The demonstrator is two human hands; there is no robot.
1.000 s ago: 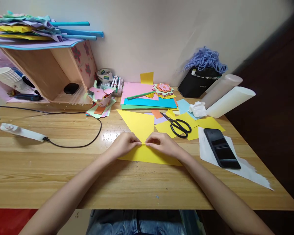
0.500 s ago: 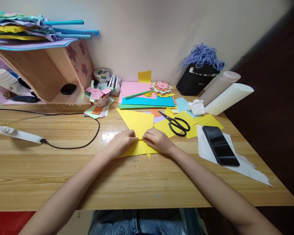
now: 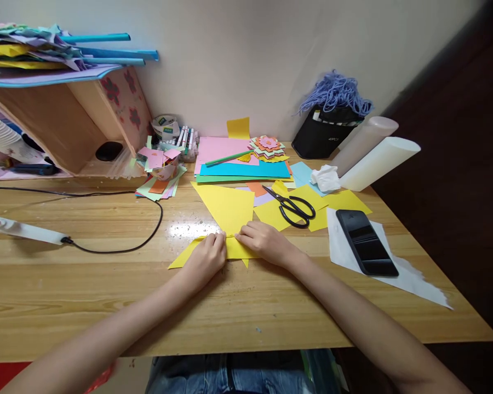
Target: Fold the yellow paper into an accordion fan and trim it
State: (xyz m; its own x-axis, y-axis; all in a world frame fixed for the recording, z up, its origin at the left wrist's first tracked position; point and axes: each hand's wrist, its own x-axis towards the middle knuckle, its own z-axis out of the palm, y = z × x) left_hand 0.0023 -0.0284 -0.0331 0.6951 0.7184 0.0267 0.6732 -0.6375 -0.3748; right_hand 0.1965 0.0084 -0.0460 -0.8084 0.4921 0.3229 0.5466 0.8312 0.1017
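Observation:
A sheet of yellow paper (image 3: 229, 207) lies near the middle of the table, folded over along its near part. My left hand (image 3: 208, 253) presses on the fold with curled fingers, and a pointed end of the paper sticks out to its left. Close beside it, my right hand (image 3: 261, 239) has its fingers bent onto the same fold. The fingertips of both hands almost meet at the crease. A small yellow tip shows below the near edge. Black-handled scissors (image 3: 292, 209) rest to the right on other yellow paper pieces (image 3: 271, 213).
A phone (image 3: 366, 241) lies on torn white paper at the right. Behind are coloured sheets (image 3: 246, 171), a layered paper flower (image 3: 267, 148), a black pouch (image 3: 324, 134) with blue yarn and two rolls (image 3: 380, 164). At left, a cable (image 3: 119, 251) runs from a white device (image 3: 24, 230).
My left hand has shifted nearer to me and its fingers are more curled, uncovering the paper's left point. My right hand stays on the fold. The whole view has shifted slightly.

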